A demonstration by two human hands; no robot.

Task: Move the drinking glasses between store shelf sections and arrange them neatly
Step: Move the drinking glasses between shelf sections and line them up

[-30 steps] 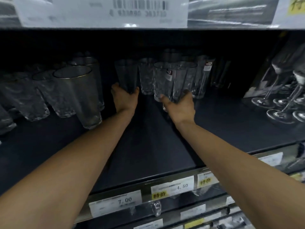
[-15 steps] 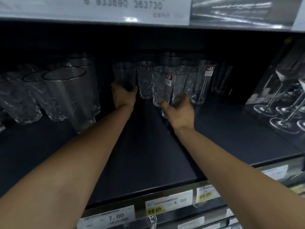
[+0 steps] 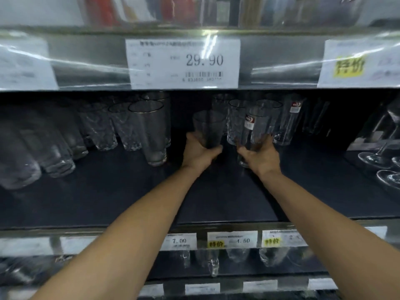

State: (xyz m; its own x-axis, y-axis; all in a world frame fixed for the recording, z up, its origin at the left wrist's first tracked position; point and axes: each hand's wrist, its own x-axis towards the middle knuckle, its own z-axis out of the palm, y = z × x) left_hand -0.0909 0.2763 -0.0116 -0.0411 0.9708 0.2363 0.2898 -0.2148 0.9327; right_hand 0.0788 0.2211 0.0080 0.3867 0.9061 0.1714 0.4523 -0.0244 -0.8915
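Glass everywhere on this dark shelf (image 3: 216, 202), and the person's got both arms reaching deep into the middle of it. Left hand (image 3: 200, 151) has its fingers wrapped around the base of a plain tumbler (image 3: 208, 128), and right hand (image 3: 260, 155) is clamped low on a labelled glass (image 3: 257, 128) that sits right in front of the cluster of tumblers (image 3: 238, 118) at the back. Both glasses look upright, roughly level with each other and a little apart. Off to the left there's a row of gold-rimmed textured glasses (image 3: 149, 131), and wine glasses (image 3: 381, 152) stand well off to the right. If it were me, I'd keep both grips low and firm, lift straight up a touch before sliding anything sideways, and watch that labelled one since it's nearly touching its neighbours, so any twist could clink it into them. Set them down base-flat in line with the row, one at a time rather than both together. Can't tell if the bases are resting on the shelf or just off it.
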